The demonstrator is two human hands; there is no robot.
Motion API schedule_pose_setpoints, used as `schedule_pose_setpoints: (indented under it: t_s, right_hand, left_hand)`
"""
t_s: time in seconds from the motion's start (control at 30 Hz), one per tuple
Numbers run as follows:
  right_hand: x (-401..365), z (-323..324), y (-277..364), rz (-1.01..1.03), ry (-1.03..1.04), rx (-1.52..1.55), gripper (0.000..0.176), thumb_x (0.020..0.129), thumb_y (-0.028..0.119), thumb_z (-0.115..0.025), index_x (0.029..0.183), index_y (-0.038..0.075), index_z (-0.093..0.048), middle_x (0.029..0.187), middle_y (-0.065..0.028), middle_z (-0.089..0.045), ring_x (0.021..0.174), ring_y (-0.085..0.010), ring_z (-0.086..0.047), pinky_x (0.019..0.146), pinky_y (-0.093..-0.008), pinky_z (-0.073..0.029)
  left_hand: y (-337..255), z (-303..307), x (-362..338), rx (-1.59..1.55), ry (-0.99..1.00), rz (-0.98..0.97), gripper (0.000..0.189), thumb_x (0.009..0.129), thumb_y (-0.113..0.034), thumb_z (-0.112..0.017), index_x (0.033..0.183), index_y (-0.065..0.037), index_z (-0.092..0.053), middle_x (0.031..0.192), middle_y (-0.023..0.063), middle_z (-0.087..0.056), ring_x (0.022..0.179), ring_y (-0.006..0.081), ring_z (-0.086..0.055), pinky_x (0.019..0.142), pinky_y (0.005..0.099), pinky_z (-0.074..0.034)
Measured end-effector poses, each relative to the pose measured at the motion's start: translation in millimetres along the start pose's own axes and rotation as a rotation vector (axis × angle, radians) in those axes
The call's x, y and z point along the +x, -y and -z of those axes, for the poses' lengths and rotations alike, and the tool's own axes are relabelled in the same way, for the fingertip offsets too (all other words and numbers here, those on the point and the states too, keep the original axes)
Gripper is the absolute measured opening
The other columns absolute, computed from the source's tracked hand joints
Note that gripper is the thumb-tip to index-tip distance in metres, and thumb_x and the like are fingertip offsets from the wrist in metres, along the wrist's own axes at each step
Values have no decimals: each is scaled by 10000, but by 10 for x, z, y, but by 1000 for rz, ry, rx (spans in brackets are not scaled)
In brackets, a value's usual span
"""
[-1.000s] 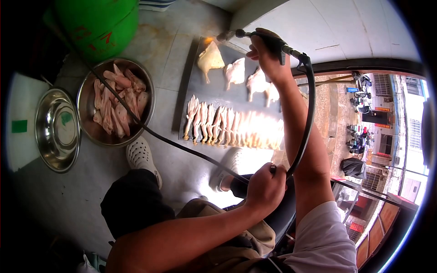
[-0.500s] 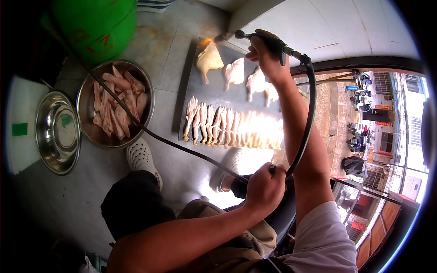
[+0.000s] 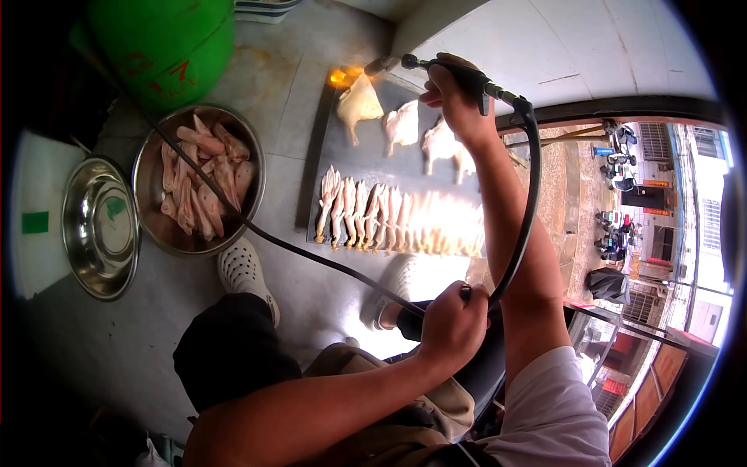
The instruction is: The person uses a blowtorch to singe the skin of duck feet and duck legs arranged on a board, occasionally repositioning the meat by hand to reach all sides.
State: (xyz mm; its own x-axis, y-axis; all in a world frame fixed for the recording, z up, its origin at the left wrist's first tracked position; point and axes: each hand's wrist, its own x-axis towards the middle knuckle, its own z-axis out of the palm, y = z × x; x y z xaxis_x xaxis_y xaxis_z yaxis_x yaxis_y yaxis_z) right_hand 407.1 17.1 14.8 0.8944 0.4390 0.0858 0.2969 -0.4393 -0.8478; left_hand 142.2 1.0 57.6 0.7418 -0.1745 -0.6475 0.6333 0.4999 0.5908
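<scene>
My right hand [image 3: 459, 97] is wrapped round the handle of a gas torch [image 3: 476, 78], whose nozzle [image 3: 381, 65] points left. An orange flame [image 3: 344, 76] glows at the upper edge of a pale poultry leg quarter [image 3: 359, 107] on a dark flat tray [image 3: 311, 148]. Further leg quarters [image 3: 401, 127] lie to its right, partly behind my right arm. Along the tray's near side runs a row of slim poultry pieces [image 3: 366, 214], washed out by sunlight at the right. Lower down, my left hand [image 3: 455, 323] is closed round the torch's black hose [image 3: 342, 268].
On the floor at left stands a steel bowl [image 3: 257, 167] of long raw poultry pieces [image 3: 206, 175]. Beside it is a shiny steel basin [image 3: 101, 268]. A green barrel [image 3: 179, 39] stands behind. The hose crosses above the bowl. My clog [image 3: 245, 272] is near the bowl.
The orange flame looks larger and spreads further left along the leg quarter's upper edge. Both hands, torch and hose stay nearly in place.
</scene>
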Motion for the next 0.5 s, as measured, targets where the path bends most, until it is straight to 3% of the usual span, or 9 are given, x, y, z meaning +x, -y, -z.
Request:
schedule_pose_setpoints:
  t_s: [0.33,0.43,0.5]
  right_hand:
    - [-158,55,-35,-68,14,42,342,928,172,-579,1185,-52,-552,804,-129,-650,666,-182,-679,580,-275,-551]
    - [-153,95,-114,-64,-45,104,336,930,169,-575,1184,-50,-552,786,-119,-640,658,-181,-676,577,-273,-550]
    - [-133,136,-155,-43,-68,114,295,938,175,-555,1137,-42,-568,746,-96,-625,649,-174,-672,573,-268,-548]
  left_hand:
    - [61,-7,-18,-14,11,6,374,923,-314,-469,759,11,-556,594,147,-621,623,334,-644,646,419,-498]
    - [105,12,-13,15,50,18,314,930,-272,-499,901,32,-573,617,101,-643,579,168,-639,578,291,-477]
    - [117,13,-4,39,49,13,309,929,-267,-502,897,31,-576,622,101,-646,579,167,-640,580,288,-481]
